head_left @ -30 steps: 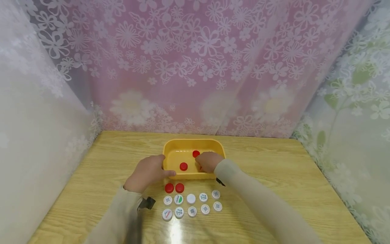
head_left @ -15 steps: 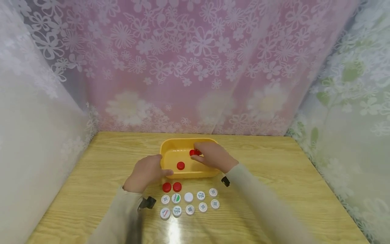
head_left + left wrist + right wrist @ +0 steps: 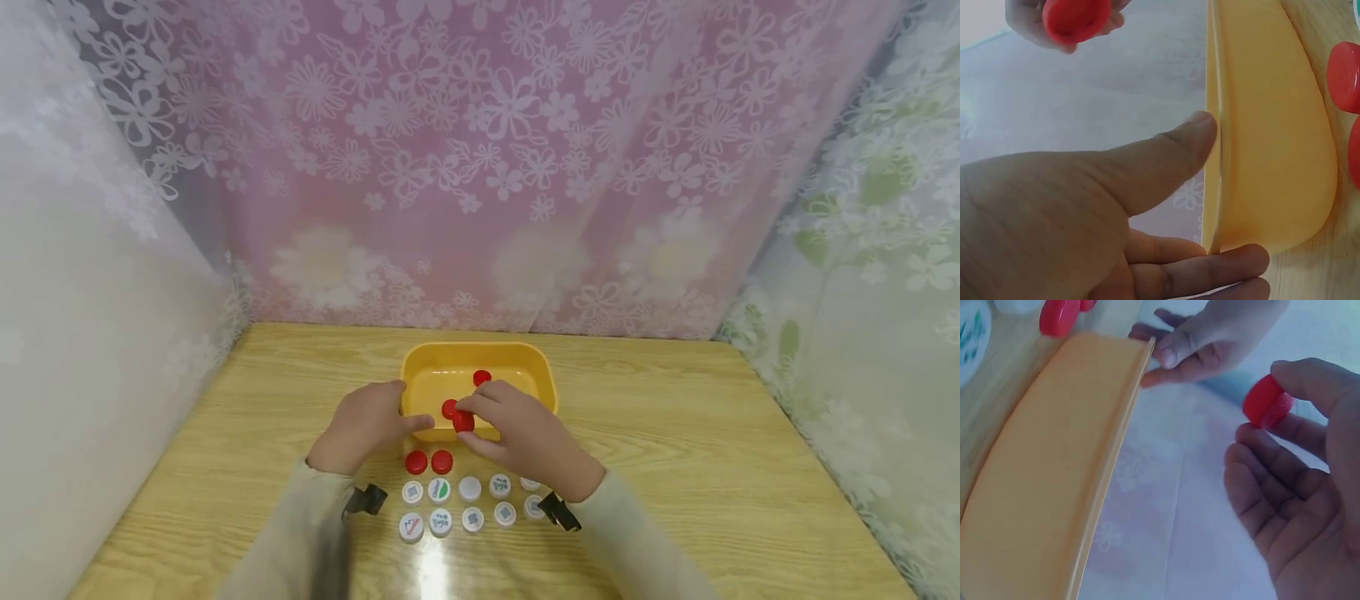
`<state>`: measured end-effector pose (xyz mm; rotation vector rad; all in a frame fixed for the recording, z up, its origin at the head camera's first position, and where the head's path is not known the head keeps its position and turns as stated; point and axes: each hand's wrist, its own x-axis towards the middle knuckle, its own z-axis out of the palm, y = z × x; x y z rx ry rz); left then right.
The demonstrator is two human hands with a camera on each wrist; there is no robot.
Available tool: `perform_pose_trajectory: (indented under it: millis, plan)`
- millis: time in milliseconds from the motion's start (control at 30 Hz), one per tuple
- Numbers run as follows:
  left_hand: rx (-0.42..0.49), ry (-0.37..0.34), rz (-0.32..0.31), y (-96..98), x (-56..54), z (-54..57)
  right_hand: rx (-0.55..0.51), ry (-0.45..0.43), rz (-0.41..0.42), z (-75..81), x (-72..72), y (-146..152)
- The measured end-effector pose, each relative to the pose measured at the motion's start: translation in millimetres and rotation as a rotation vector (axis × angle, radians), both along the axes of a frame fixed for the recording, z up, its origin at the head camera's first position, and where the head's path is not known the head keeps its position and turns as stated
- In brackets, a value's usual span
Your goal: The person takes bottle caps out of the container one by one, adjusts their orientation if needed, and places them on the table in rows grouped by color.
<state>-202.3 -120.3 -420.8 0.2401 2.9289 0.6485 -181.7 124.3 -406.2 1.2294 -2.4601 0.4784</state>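
Observation:
A yellow plastic box (image 3: 540, 360) stands on the table. My left hand (image 3: 367, 423) grips its left end, the thumb (image 3: 1200, 134) on the near rim and the fingers around the end wall. Over the box's near rim, my right hand (image 3: 528, 433) pinches a red bottle cap (image 3: 1267, 403) between thumb and forefinger; the other fingers curl loosely below. Inside the box lie two more red caps, one farther back (image 3: 482, 378) and one partly behind the held cap (image 3: 449, 408).
Before the box, two red caps (image 3: 442, 462) sit side by side on the wooden table (image 3: 660, 400). Two rows of white caps (image 3: 470, 488) lie nearer; the right wrist strap and hand partly cover the rightmost ones. Flowered curtains (image 3: 480, 208) hang around the table.
My right hand has picked up a red cap inside the box and brought it toward me, to the near rim. My left hand keeps its place on the box.

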Motion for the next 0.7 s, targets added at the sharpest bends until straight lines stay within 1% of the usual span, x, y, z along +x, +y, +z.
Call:
perform_pose_trajectory:
  millis: [67, 100, 267, 300, 367, 467, 533, 700]
  plan:
    - [-0.006, -0.005, -0.005, -2.3, -0.1, 0.0, 0.026, -0.033, -0.009, 0.2, 4.5, -5.2]
    - [-0.004, -0.009, -0.01, -3.1, 0.1, 0.5, 0.038, -0.052, -0.033, 0.4, 7.4, -7.5]
    - [0.014, -0.032, -0.017, -4.4, 1.7, 3.3, 0.099, -0.17, -0.224, 4.0, 24.5, -17.3]
    - [0.018, -0.035, -0.016, -4.5, 1.8, 3.7, 0.119, -0.197, -0.26, 3.3, 26.4, -18.8]
    - [0.019, -0.039, -0.014, -4.5, 2.0, 3.6, 0.169, -0.229, -0.304, -1.3, 28.3, -21.0]
    - [0.02, -0.039, -0.019, -5.2, 2.5, 4.7, 0.241, -0.262, -0.327, -12.8, 26.8, -24.7]
    - [0.023, -0.044, -0.021, -5.4, 2.1, 4.7, 0.271, -0.253, -0.327, -19.8, 25.9, -27.9]
    - [0.025, -0.065, -0.028, -4.7, 0.5, 3.8, 0.273, -0.232, -0.362, -31.3, 25.7, -33.7]
